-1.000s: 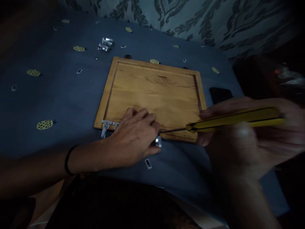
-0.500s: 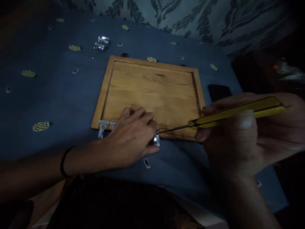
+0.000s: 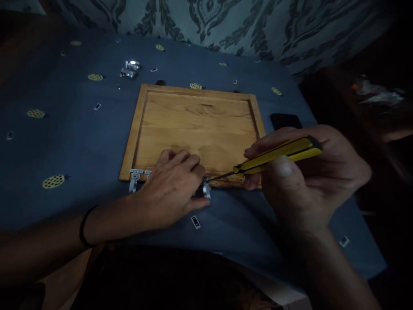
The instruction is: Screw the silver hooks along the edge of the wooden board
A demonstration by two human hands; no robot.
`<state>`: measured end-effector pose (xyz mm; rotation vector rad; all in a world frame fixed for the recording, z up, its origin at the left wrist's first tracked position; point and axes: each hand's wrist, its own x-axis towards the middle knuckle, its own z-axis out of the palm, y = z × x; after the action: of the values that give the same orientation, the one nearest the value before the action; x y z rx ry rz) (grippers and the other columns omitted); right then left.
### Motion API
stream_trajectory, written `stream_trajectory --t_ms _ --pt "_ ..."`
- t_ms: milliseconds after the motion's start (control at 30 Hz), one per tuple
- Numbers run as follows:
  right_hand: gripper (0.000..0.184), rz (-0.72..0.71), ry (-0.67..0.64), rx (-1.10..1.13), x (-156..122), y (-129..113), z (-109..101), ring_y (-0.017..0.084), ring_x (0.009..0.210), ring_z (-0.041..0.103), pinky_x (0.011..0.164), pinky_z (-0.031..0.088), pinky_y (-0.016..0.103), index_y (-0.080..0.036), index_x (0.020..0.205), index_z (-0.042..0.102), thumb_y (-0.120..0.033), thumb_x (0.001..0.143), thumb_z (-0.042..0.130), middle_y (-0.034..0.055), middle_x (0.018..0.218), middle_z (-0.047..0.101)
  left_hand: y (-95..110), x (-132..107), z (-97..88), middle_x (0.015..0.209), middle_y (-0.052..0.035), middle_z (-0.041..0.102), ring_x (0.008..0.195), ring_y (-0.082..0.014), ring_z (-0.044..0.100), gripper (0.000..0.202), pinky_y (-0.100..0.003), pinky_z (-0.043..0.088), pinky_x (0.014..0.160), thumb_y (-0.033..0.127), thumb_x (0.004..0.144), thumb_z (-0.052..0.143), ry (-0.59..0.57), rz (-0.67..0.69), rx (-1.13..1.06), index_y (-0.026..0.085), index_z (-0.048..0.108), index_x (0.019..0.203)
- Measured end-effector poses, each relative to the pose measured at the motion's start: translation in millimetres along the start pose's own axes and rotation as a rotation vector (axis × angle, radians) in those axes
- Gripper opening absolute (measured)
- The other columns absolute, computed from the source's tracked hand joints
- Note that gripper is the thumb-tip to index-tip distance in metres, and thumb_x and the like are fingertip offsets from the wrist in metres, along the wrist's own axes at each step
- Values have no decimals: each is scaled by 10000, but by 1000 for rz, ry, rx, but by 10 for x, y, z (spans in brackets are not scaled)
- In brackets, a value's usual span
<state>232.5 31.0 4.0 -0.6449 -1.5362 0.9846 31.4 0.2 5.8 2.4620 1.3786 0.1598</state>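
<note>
A framed wooden panel (image 3: pixel 196 125) lies flat on the cloth-covered table. My left hand (image 3: pixel 174 187) is closed over its near edge, thumb and fingers around a shiny metal hinge (image 3: pixel 207 190). Most of that hinge is hidden under the hand. In my right hand (image 3: pixel 312 181) is a yellow-and-black screwdriver (image 3: pixel 279 155), held at a slant with its tip at the hinge. Another metal hinge (image 3: pixel 135 176) sits at the panel's near left corner, and a part of one more shows beside my left hand.
Several loose metal hinges (image 3: pixel 129 69) lie at the back left of the blue tablecloth (image 3: pixel 74 142). A dark flat object (image 3: pixel 285 120) rests right of the panel. A patterned wall (image 3: pixel 206 26) stands behind, and a crumpled pale item (image 3: pixel 380 92) lies off to the right.
The view has shifted a little. My right hand and the screwdriver handle have come leftward, closer to my left hand, while the tip stays at the hinge. My left hand keeps its grip.
</note>
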Motion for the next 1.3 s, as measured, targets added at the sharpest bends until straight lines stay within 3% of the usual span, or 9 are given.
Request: stream_trajectory --t_ms 133,300,467,600,767,867,1000,1133,1300 --pt "218 36 -47 -17 22 -34 4 89 561 685 434 580 213 -291 1161 789 -318 955 722 -20 965 778 -7 -19 14 1042 -101 692 1096 -330 608 386 -472 440 965 472 871 825 41 6 -12 125 727 1011" --pt "129 -47 -16 -91 114 -107 39 107 632 707 397 547 186 -238 986 816 -285 866 815 10 920 790 -28 -30 19 1046 -88 696 1077 -319 610 419 -470 453 944 476 858 837 80 20 11 129 732 1068" --pt "159 105 -45 -15 168 -147 15 88 444 644 366 549 184 -227 813 741 -253 769 891 -27 782 779 -44 -35 12 1034 -74 695 1042 -316 613 414 -474 464 894 501 842 845 98 15 49 160 734 1048" --pt "220 110 -49 86 177 -137 35 97 416 639 375 563 184 -223 773 661 -187 752 877 -70 645 712 -65 -48 36 1056 -67 706 1041 -307 621 406 -469 466 888 494 853 838 136 49 42 177 729 1083" --pt "124 99 -92 82 145 -146 47 86 456 657 407 584 207 -200 883 726 -159 805 813 -40 799 765 -79 -46 52 1032 -50 710 1035 -297 626 391 -468 460 905 497 860 832 153 48 26 194 723 1080" --pt "98 20 20 69 115 -168 49 87 487 680 392 563 214 -191 949 761 -167 858 787 -19 877 779 -63 -33 37 994 -50 694 1017 -299 626 398 -465 460 885 503 844 845 136 35 34 179 733 1045" --pt "87 -93 213 69 103 -171 56 95 475 654 352 512 248 -229 948 794 -301 901 794 -1 868 779 -41 -28 21 1008 -60 695 1025 -307 628 400 -465 462 882 486 813 877 110 14 27 165 737 1006" --pt "74 -9 195 49 91 -149 82 114 422 621 314 468 285 -281 921 809 -345 884 807 3 824 776 -45 -45 42 1041 -65 697 1047 -303 626 398 -458 464 910 472 834 863 136 33 15 162 724 1042" --pt "67 66 156 16 45 -118 107 119 449 646 361 526 281 -304 939 806 -325 876 815 -6 841 771 -46 -48 66 1030 -64 698 1055 -297 626 406 -448 466 940 462 838 862 144 50 2 148 723 1053"
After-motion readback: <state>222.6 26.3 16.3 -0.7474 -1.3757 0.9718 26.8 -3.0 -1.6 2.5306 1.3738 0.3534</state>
